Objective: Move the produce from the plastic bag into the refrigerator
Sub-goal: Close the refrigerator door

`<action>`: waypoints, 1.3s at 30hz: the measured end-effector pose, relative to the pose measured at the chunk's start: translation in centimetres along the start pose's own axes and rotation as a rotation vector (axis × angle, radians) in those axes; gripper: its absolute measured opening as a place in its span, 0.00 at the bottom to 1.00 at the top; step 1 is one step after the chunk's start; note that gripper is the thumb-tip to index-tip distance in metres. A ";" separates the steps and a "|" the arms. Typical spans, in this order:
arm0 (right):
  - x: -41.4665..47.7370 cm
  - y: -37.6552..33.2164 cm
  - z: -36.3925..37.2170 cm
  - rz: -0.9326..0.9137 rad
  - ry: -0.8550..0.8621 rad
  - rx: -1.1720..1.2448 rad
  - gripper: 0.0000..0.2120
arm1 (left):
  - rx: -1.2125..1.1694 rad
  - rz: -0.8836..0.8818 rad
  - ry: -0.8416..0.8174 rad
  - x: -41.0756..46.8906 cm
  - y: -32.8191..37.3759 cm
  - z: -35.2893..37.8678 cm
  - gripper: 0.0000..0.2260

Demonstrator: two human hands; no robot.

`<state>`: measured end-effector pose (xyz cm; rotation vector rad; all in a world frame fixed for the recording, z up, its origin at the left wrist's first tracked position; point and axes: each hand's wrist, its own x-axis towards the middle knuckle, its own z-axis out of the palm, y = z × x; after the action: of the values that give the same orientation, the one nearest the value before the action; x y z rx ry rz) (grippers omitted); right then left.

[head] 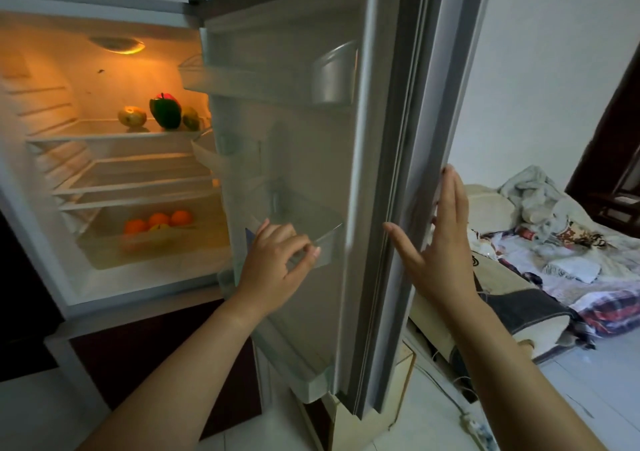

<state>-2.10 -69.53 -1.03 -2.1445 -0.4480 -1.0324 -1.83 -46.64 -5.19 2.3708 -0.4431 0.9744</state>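
Note:
The refrigerator stands open and lit inside. On its upper glass shelf sit a green and red pepper and two yellowish fruits. Several oranges lie in the clear bottom drawer. The door is swung out towards me, its inner trays facing left. My left hand rests with curled fingers on the front of a clear door tray. My right hand is flat and spread against the door's outer edge. No plastic bag is in view.
A dark cabinet front sits below the fridge. To the right, a low couch carries crumpled clothes and blankets. A power strip with cable lies on the white tiled floor. A dark wooden door frame stands far right.

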 end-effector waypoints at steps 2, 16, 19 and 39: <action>-0.8 -1.0 0.2 -0.005 -0.010 0.000 0.44 | 0.002 0.011 -0.006 -0.5 -0.6 -1.1 0.13; -6.8 -12.5 4.0 -0.052 -0.146 0.179 0.42 | -0.077 0.011 -0.124 -5.8 -8.5 -12.4 0.16; -8.0 -15.7 6.1 -0.092 -0.186 0.224 0.39 | -0.068 -0.098 -0.113 -7.3 -10.3 -15.7 0.21; -6.5 -29.6 27.0 -0.371 -0.404 0.204 0.44 | -0.395 -0.486 0.080 -13.3 -19.7 -30.3 0.37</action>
<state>-8.36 -29.65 -4.61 -2.1253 -1.1272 -0.6959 -18.05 -11.78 -3.61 1.9398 -0.0142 0.6767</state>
